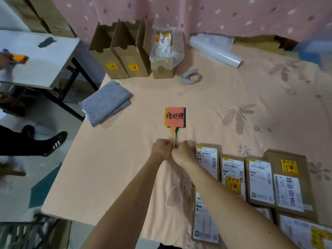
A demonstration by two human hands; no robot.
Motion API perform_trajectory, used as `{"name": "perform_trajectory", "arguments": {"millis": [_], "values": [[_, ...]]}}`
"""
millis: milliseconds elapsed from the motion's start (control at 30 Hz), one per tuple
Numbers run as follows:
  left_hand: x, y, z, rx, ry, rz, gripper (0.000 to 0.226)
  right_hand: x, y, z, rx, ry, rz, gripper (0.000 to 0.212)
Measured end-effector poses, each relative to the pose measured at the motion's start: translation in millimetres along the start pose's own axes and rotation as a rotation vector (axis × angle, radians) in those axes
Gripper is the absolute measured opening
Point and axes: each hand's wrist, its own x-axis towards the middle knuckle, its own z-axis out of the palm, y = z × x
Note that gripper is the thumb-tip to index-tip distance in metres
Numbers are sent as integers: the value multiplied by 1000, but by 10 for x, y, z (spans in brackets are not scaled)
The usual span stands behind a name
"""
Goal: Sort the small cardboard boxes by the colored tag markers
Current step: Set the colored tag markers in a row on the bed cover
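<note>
A stack of colored tag markers [175, 117], the top one salmon with black handwriting, lies in the middle of the peach bedsheet [116, 168]. Yellow, green and blue edges peek out beneath it. My left hand [161, 149] and my right hand [183, 152] are side by side, both closed around the thin stems of the tags. Several small flat cardboard boxes [260, 178] with white shipping labels lie in rows to the right of my right hand, some with yellow-red fragile stickers.
Three upright cardboard cartons [124, 56] stand at the back, one holding a plastic bag. A roll of clear film [215, 51], a tape roll [191, 77] and folded grey cloth [107, 103] lie nearby. A white folding table [36, 60] and another person's leg [36, 142] are left.
</note>
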Motion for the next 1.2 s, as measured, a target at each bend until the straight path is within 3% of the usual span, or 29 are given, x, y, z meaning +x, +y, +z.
{"name": "perform_trajectory", "arguments": {"millis": [300,533,667,800,1067,1200], "values": [[219,-76,-38,-110,-95,-37,13,197,79,138,154,-48,12,36],[65,251,-195,-569,-168,-81,20,-6,-35,9,236,-14,-126,31],[-143,486,-332,-691,-215,-14,23,-194,-59,-184,309,29,-208,28],[-433,707,-408,-715,-222,96,22,-475,-84,-451,333,38,-332,30],[-1067,1141,-545,-612,-193,343,6,-924,44,-1107,147,90,-473,19],[-1242,1204,-567,-604,-217,380,7,-962,47,-1363,262,229,-503,38]]}}
